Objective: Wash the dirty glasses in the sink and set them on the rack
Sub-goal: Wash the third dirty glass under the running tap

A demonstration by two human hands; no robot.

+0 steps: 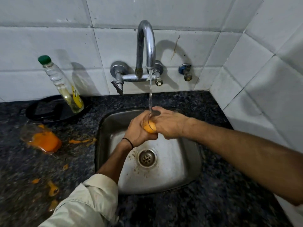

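Over the steel sink point(188, 169) I hold a clear glass point(149, 126) with orange residue at its bottom, right under the running tap point(146, 46). My left hand point(136, 133) wraps the glass from the left and below. My right hand point(168, 124) grips it from the right, fingers at the rim where the water stream lands. A second dirty glass point(41, 139) lies on its side on the dark counter at the left, with orange liquid pooled in it. No rack is in sight.
A clear bottle point(64, 86) with a green cap stands in a black round pan point(49, 112) at the back left. Orange spills point(78, 141) dot the granite counter point(213, 202). A small valve point(186, 71) sits on the tiled wall. The sink drain point(147, 158) is open.
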